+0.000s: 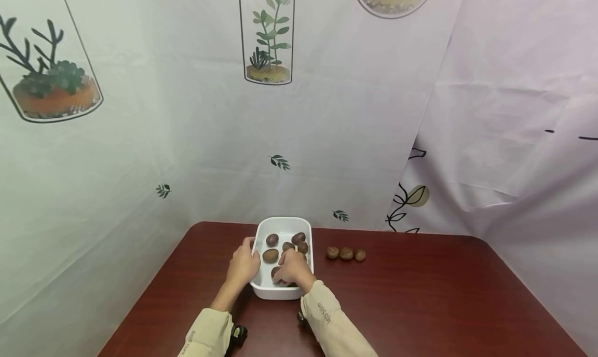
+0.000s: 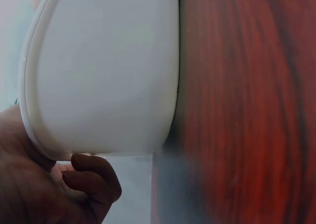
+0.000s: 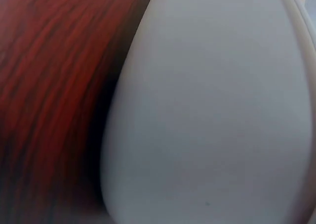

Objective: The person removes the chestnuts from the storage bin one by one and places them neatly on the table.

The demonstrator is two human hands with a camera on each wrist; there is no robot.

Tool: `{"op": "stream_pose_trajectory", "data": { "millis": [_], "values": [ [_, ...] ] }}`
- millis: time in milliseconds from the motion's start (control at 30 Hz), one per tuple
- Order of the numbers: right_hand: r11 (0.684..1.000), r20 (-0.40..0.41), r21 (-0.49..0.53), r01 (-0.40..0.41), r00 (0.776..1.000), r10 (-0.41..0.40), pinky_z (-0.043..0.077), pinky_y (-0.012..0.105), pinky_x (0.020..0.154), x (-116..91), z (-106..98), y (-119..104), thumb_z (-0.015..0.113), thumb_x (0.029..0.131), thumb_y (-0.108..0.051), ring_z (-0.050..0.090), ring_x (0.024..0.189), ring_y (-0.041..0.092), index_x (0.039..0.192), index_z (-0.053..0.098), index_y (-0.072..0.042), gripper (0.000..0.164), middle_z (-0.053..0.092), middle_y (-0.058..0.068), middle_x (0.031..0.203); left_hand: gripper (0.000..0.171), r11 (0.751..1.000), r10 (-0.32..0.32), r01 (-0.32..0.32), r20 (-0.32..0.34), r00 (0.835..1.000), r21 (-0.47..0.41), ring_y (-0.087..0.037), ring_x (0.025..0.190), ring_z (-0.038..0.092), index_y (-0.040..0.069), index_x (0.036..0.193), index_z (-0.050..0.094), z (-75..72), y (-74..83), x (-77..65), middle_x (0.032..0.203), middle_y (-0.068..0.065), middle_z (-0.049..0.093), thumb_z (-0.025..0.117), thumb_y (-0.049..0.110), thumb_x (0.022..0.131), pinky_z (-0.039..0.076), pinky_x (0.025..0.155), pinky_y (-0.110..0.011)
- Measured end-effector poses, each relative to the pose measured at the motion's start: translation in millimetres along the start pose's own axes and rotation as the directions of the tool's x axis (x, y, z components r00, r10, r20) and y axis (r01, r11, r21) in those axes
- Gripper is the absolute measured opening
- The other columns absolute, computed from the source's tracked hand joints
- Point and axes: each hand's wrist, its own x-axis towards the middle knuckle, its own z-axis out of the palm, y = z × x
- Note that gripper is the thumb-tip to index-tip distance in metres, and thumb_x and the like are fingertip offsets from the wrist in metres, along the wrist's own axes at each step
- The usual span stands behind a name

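A deep white rectangular dish [image 1: 280,293] with rounded corners sits on the table, several brown, rounded, chestnut-like pieces [image 1: 270,256] spread over its floor. My left hand [image 1: 244,263] grips the dish's left side in the head view. In the left wrist view, the fingers [image 2: 94,177] curl at the outer wall and the palm lies at the rim. My right hand [image 1: 294,268] reaches over the right rim into the dish, fingertips pinching a brown piece [image 1: 275,270] near its front. That piece is partly hidden by the fingers. The right wrist view shows only the dish's outer wall [image 3: 207,105] and table.
Three more brown pieces [image 1: 346,253] lie in a row on the dark red wooden table [image 1: 420,294], right of the dish. A white cloth [image 1: 327,139] printed with plants hangs behind the table's far edge and along its sides.
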Motion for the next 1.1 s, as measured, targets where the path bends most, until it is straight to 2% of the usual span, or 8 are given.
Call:
{"op": "stream_pose_trajectory", "data": {
  "millis": [200,433,600,700,933,1100],
  "values": [
    [0.991,-0.014,-0.118,0.066,0.998,-0.068,0.043,0.023,0.048,-1.5,-1.0,-0.3,0.086,0.057,-0.005,0.049,0.047,0.01,0.057,0.059,-0.009,0.028,0.05,-0.008,0.047,0.042,1.0,0.001,-0.001,0.001,1.0,-0.001,-0.047,0.099,0.064,0.002,0.137,0.049,2.1,-0.2,-1.0,0.119,-0.026,0.063,0.052,0.014,0.096,0.05,0.075,-0.058],
    [0.993,-0.001,-0.081,0.083,0.996,-0.084,0.036,0.022,0.046,-1.0,-9.1,-3.9,0.081,0.062,-0.007,0.042,0.046,0.008,0.051,0.057,-0.011,0.027,0.044,-0.011,0.046,0.043,1.0,-0.003,0.003,0.003,1.0,-0.006,-0.047,0.101,0.064,0.002,0.137,0.048,1.7,-0.5,-0.4,0.118,-0.027,0.063,0.052,0.014,0.096,0.05,0.077,-0.058],
    [0.996,0.008,0.04,0.084,0.996,-0.084,0.043,0.023,0.054,-2.5,-25.9,-9.6,0.083,0.067,-0.008,0.051,0.058,0.007,0.069,0.07,-0.006,0.013,0.059,-0.007,0.062,0.044,1.0,-0.004,0.004,0.008,1.0,-0.007,-0.047,0.103,0.063,0.002,0.138,0.048,0.8,0.8,0.0,0.12,-0.027,0.062,0.051,0.013,0.096,0.049,0.079,-0.059],
    [0.992,0.003,0.097,0.078,0.997,-0.079,0.047,0.025,0.056,-3.8,-38.4,-11.2,0.082,0.069,-0.007,0.055,0.063,0.009,0.08,0.073,-0.002,0.015,0.063,-0.001,0.071,0.044,1.0,0.002,-0.002,0.006,1.0,-0.007,-0.048,0.104,0.062,0.001,0.138,0.048,-0.7,1.3,1.0,0.121,-0.027,0.062,0.051,0.013,0.096,0.049,0.08,-0.059],
    [0.997,-0.048,0.066,0.042,0.998,-0.039,0.046,0.025,0.056,-8.4,-70.5,-2.5,0.084,0.069,-0.01,0.054,0.065,0.012,0.086,0.073,-0.001,0.022,0.061,0.002,0.073,0.043,1.0,-0.001,0.001,-0.001,1.0,-0.002,-0.048,0.104,0.062,0.002,0.137,0.049,-0.3,1.3,1.2,0.119,-0.027,0.063,0.052,0.013,0.096,0.049,0.081,-0.059],
    [0.994,-0.07,0.11,-0.02,0.997,0.028,0.051,0.028,0.049,-9.0,-91.0,11.5,0.08,0.071,-0.009,0.06,0.057,0.017,0.092,0.071,0.002,0.026,0.064,0.004,0.075,0.043,1.0,-0.001,0.001,-0.002,1.0,-0.003,-0.048,0.102,0.063,0.001,0.137,0.049,-0.6,0.9,0.5,0.118,-0.027,0.063,0.052,0.013,0.096,0.049,0.08,-0.059]
  ]
}}
